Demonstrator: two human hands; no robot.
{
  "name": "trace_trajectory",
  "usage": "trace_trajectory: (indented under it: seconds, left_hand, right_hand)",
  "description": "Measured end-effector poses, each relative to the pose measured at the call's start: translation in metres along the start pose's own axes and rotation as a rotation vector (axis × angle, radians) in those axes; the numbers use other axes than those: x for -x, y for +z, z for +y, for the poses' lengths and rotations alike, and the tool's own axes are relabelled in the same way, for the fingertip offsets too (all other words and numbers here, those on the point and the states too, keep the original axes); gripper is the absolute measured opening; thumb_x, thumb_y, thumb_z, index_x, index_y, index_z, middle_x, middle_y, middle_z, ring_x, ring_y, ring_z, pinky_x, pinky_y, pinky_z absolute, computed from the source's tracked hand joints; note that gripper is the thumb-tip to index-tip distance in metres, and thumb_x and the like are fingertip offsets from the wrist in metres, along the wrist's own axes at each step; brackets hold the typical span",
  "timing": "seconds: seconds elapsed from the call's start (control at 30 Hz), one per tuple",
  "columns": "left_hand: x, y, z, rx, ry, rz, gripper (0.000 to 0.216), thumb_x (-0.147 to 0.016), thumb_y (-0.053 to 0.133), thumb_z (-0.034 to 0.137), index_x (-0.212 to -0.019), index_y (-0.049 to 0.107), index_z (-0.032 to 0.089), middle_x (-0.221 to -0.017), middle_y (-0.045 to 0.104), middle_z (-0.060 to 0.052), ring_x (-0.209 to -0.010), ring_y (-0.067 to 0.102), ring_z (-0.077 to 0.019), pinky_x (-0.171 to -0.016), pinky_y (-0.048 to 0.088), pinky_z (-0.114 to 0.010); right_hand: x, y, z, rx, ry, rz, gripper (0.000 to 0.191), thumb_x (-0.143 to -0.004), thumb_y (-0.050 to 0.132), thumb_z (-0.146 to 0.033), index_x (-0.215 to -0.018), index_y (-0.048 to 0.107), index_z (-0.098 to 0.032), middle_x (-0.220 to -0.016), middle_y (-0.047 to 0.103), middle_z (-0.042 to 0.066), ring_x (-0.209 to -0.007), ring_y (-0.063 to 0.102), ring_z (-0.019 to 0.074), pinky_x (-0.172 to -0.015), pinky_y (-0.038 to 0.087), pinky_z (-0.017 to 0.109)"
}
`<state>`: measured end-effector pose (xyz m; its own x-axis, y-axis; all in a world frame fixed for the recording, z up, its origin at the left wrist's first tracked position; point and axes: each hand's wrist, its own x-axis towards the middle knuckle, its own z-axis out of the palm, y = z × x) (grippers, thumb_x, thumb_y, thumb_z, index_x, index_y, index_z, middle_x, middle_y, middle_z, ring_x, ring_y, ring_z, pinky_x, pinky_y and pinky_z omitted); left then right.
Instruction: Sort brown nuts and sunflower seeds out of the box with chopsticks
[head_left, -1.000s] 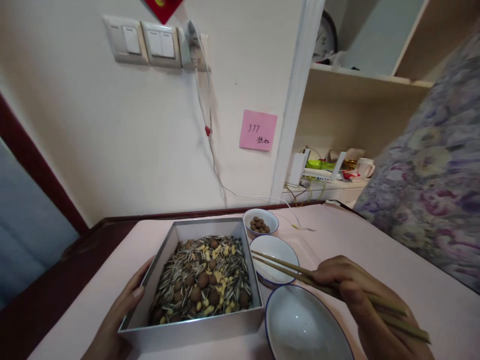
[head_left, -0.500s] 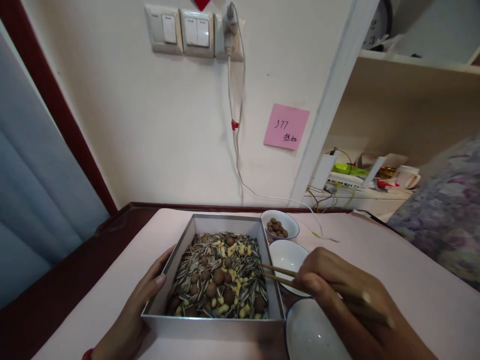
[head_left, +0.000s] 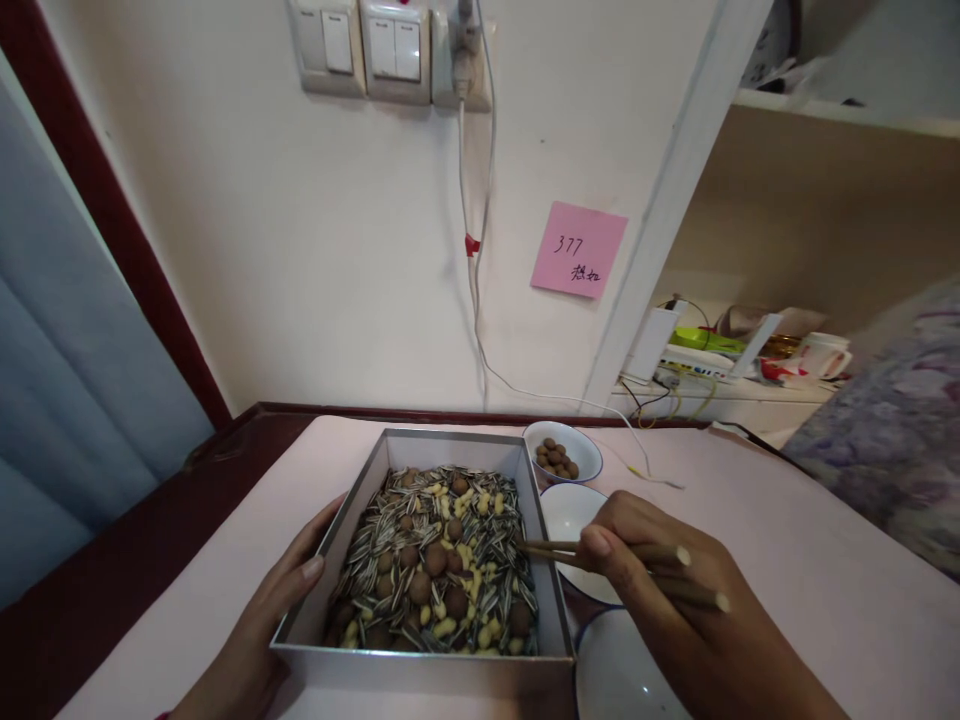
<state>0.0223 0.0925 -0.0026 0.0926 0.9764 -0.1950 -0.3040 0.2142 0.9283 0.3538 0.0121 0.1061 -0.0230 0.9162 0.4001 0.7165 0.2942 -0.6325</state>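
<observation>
A grey open box [head_left: 551, 600] holds striped sunflower seeds [head_left: 360, 545], peanuts in their shells [head_left: 445, 627] and brown round nuts [head_left: 436, 560] of differing sizes. My left hand [head_left: 274, 610] grips the box's left wall, its thumb at the rim. In my right hand [head_left: 667, 590] is a pair of chopsticks [head_left: 664, 555], passing over the right wall. Their tips are close together by the seeds along that wall; whether anything is pinched between them I cannot make out.
Right of the box stand three white bowls in a row. The far bowl [head_left: 589, 455] has several brown nuts; the middle bowl [head_left: 562, 505] and near bowl [head_left: 622, 665] are partly behind my right hand. A white cable [head_left: 555, 395] trails onto the pink table cover [head_left: 780, 520].
My right hand has shifted slightly left and turned, and the chopstick tips have come together, slightly lower along the box's right wall. My left hand keeps its grip. The view has moved slightly.
</observation>
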Motion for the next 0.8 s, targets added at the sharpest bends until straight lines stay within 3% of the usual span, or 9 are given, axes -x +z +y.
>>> trace_trajectory:
  seconds: [0.2, 0.4, 0.53, 0.63, 0.8]
  left_hand:
    - [-0.006, -0.007, -0.006, 0.008, -0.005, -0.022, 0.082, -0.083, 0.072, 0.059, -0.158, 0.046, 0.037, -0.163, 0.050, -0.001, -0.149, 0.042, -0.0460, -0.118, 0.044, -0.059]
    - [-0.004, -0.005, -0.007, 0.031, -0.013, -0.005, 0.077, -0.085, 0.070, 0.057, -0.156, 0.048, 0.039, -0.163, 0.050, -0.001, -0.148, 0.043, -0.0467, -0.121, 0.039, -0.061]
    - [-0.006, -0.006, -0.007, 0.008, 0.007, -0.004, 0.082, -0.083, 0.072, 0.057, -0.158, 0.046, 0.037, -0.162, 0.052, -0.001, -0.149, 0.041, -0.0470, -0.121, 0.040, -0.060]
    - [-0.006, -0.006, -0.006, 0.009, 0.002, -0.014, 0.085, -0.082, 0.072, 0.058, -0.159, 0.044, 0.036, -0.162, 0.052, -0.002, -0.150, 0.040, -0.0472, -0.120, 0.041, -0.060]
    - [-0.002, -0.002, -0.001, -0.009, -0.004, 0.019, 0.088, -0.078, 0.075, 0.060, -0.158, 0.047, 0.036, -0.161, 0.053, -0.001, -0.149, 0.041, -0.0486, -0.119, 0.042, -0.059]
  right_hand:
    - [0.001, -0.007, -0.002, -0.022, -0.033, 0.020, 0.043, -0.109, 0.044, -0.041, -0.071, 0.052, -0.023, -0.070, 0.058, -0.002, -0.060, 0.055, 0.0127, -0.055, 0.043, 0.024]
    - [-0.006, 0.008, -0.009, 0.055, 0.000, -0.077, 0.041, -0.107, 0.041, -0.040, -0.071, 0.051, -0.022, -0.076, 0.062, 0.001, -0.066, 0.060, 0.0147, -0.060, 0.045, 0.027]
    - [-0.005, 0.013, -0.005, 0.016, 0.022, -0.025, 0.043, -0.106, 0.042, -0.041, -0.068, 0.046, -0.022, -0.069, 0.057, -0.001, -0.061, 0.055, 0.0132, -0.057, 0.043, 0.026]
    - [-0.001, 0.006, 0.001, -0.032, 0.012, 0.018, 0.045, -0.107, 0.045, -0.043, -0.067, 0.046, -0.022, -0.067, 0.055, -0.002, -0.059, 0.053, 0.0121, -0.055, 0.043, 0.024]
    - [0.009, -0.016, 0.011, -0.088, -0.009, 0.084, 0.043, -0.109, 0.045, -0.041, -0.073, 0.058, -0.022, -0.068, 0.059, -0.001, -0.062, 0.058, 0.0132, -0.056, 0.046, 0.024]
